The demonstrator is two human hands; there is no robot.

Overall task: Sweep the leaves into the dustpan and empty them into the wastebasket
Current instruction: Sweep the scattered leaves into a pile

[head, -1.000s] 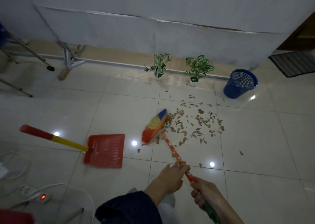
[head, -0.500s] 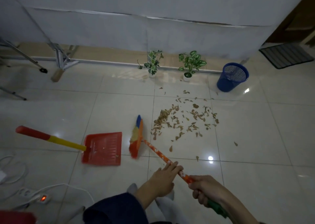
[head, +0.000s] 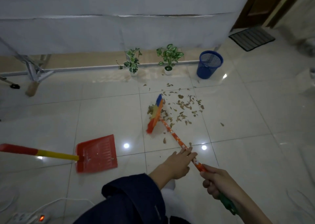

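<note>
Broom head (head: pixel 155 114) swung back out from beside dustpan (head: pixel 97 153) into left edge of leaves (head: pixel 180 109). Left hand (head: pixel 175 164) lay on orange handle (head: pixel 177 139), fingers stretched flat along it, not curled. Right hand (head: pixel 216 182) wrapped tight round handle lower down, near green end. Dustpan sat flat on tiles, well left of broom, mouth facing right, bare floor between. Blue wastebasket (head: pixel 208 64) stood upright beyond leaves, by wall, open tile around it.
</note>
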